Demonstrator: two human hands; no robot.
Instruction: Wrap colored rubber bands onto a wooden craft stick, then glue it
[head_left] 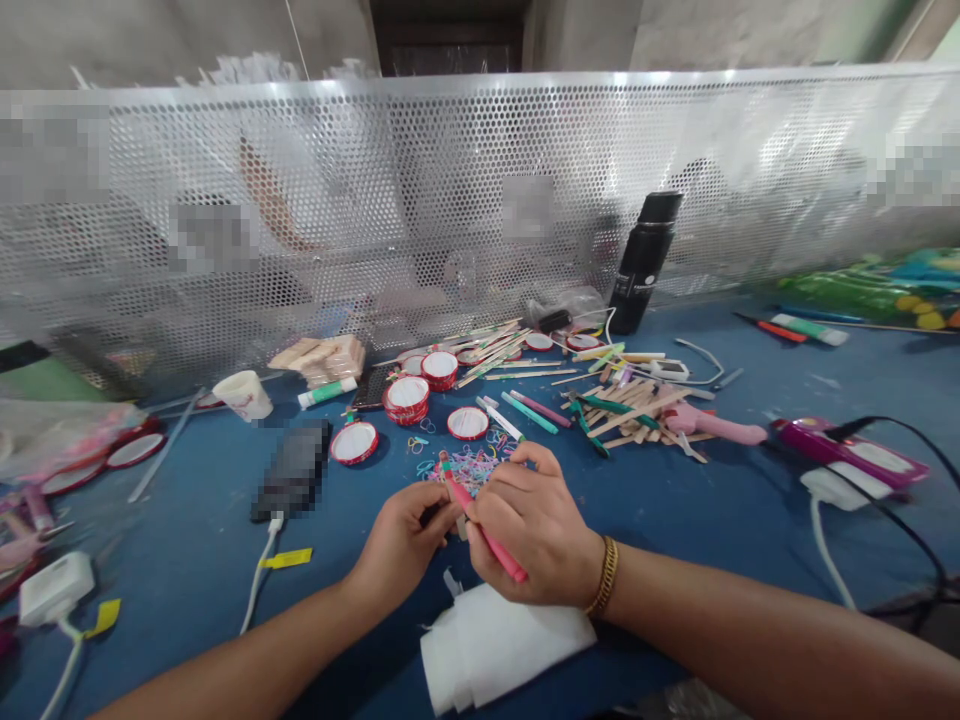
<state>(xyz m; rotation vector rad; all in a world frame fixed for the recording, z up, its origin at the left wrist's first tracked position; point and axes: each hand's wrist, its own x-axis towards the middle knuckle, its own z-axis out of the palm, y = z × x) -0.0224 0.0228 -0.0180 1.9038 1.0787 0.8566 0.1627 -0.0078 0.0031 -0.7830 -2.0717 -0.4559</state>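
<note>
My right hand [529,525] is closed around a pink felt-tip pen [504,553], which slants up to the left. The fingers of my left hand [412,530] are pinched together close to the pen's upper end. What they hold is mostly hidden; a small pale piece shows between the two hands. Just beyond the fingertips lies a loose heap of small coloured rubber bands [484,468]. A roll of white cloth or paper [510,645] rests on the blue table [645,515], right below my hands.
Red-rimmed round containers [407,395] and a phone [292,470] on a cable stand to the left. Wooden sticks [637,410], pliers [589,425] and a pink glue gun [716,425] lie to the right. A black bottle [646,262] stands against the perforated metal screen [465,200].
</note>
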